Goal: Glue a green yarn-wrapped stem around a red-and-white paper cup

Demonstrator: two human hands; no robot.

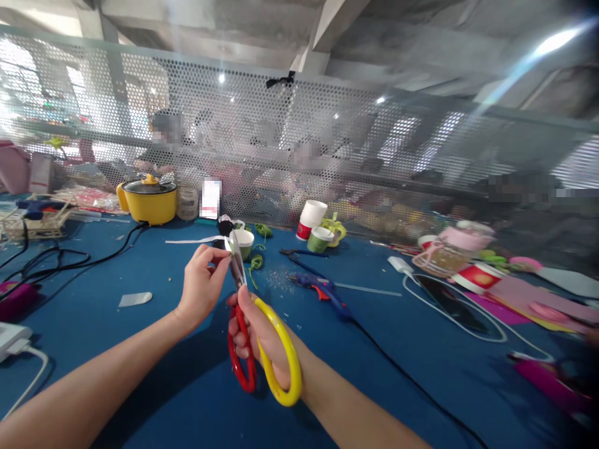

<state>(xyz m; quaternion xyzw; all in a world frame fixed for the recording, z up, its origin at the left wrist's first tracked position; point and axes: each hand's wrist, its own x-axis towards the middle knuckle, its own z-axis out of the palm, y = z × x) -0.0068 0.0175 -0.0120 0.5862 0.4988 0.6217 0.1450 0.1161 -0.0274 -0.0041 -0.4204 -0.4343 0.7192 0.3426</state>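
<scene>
My right hand (pixel 259 340) is closed round a pair of scissors (pixel 282 340) with one red and one yellow handle. The scissors point away from me, their blades slightly parted. Thumb and forefinger of my left hand (pixel 203 280) are pinched together right beside the blades; whatever they hold is too small to make out. Behind the blade tips stands a green and white paper cup (pixel 244 242), partly covered by them. Green yarn (pixel 256 262) lies to the right of the blades. A blue glue gun (pixel 322 290) rests on the table to the right of my right hand.
Pliers (pixel 304 254) and more paper cups (pixel 312 217) lie beyond the glue gun, whose black cord runs toward me. A yellow electric pot (pixel 152 202) and a phone (pixel 210 199) stand by the perforated screen (pixel 262 143). At right are a charging phone (pixel 452 302) and coloured sheets.
</scene>
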